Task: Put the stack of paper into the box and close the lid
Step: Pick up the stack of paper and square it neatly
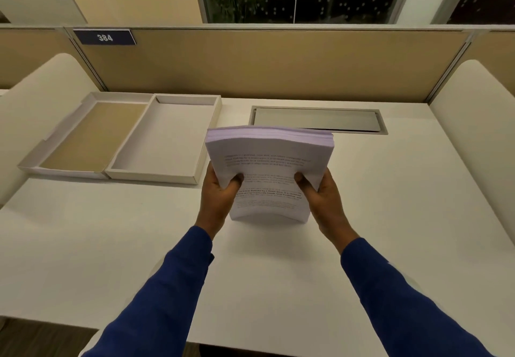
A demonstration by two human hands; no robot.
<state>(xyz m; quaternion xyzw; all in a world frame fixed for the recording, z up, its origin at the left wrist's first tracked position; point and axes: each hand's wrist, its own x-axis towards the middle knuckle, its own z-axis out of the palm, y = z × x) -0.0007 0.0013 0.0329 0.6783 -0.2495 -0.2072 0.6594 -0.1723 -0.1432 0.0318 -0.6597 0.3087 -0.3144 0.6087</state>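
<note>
Thumbs press on the printed top sheet as the left hand (220,189) and right hand (320,192) clamp the paper stack (269,170) by its sides, raised above the desk (278,267). Its text is too blurred to read. Left of it, the box (164,139) lies open, lid (83,136) flat alongside. A sign (105,37) reads 384.

**Paper held above the desk**

Left hand (220,189) and right hand (323,192) grip a bowed stack of paper (269,161) (printed side up). At ten o'clock on the desk (390,203), the box (164,139) lies open, lid (83,136) flat beside it.
</note>
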